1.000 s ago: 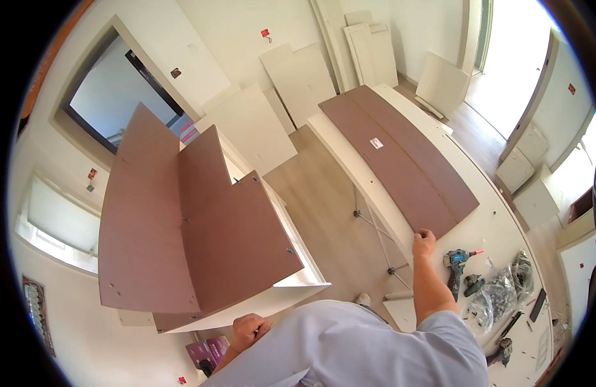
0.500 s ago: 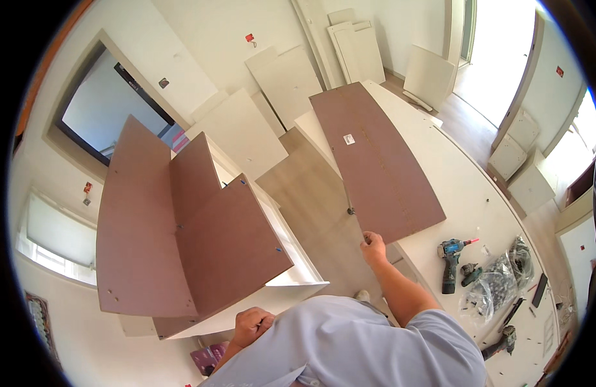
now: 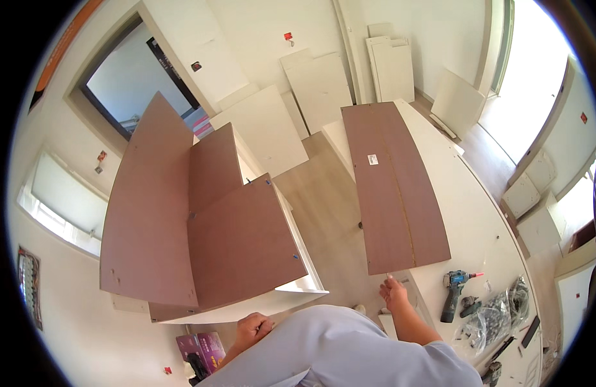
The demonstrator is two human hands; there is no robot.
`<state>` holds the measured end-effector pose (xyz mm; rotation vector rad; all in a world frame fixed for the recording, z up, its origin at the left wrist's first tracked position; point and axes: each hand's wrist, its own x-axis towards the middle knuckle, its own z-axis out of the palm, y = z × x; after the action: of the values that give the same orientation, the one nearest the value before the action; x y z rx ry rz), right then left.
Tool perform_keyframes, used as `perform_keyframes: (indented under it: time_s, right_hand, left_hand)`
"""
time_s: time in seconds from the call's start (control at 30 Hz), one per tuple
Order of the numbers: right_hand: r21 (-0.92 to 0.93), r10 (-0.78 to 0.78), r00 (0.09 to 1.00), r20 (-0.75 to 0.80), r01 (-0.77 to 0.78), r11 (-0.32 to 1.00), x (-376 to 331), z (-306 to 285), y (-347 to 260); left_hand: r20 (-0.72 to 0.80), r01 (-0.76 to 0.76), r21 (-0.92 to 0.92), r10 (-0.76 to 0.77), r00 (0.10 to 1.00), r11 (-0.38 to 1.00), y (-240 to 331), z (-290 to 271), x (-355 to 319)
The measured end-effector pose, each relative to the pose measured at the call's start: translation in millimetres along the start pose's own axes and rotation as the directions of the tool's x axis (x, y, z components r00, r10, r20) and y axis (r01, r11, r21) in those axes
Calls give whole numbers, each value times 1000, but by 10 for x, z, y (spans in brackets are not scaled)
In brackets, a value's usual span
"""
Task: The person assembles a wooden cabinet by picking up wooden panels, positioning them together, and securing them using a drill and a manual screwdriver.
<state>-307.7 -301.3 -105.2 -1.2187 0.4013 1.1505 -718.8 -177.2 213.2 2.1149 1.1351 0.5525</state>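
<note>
Here's the right hand (image 3: pixel 394 294), up at the near end of a long, flat, brown rectangular panel (image 3: pixel 401 180)!
It's lying on the long white bench (image 3: pixel 468 203), left side jutting out past the bench's edge; the fingers are half curled there, and whether they grip or merely brush it, I can't tell. The left hand (image 3: pixel 253 329) is balled loosely by the light-grey cloth shirt (image 3: pixel 349 348), nothing visible in it. This panel looks stiff and fairly heavy, its smooth face liable to skid, its corners likely to chip. Best hold, I'd say: both long edges, around mid-length, fingers underneath.
</note>
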Motion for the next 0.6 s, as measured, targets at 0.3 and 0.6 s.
perform_keyframes:
  time_s: [0.3,0.6]
  right_hand:
    - [480,0,997,-71,34,877,430,538,-399]
    - [467,-207,966,-153,255,847,-140,414,-128]
  left_hand:
    - [151,-188,-4,187,971,982,-48,-57,222]
    - [191,-164,-98,180,965,982,-261,-369,223]
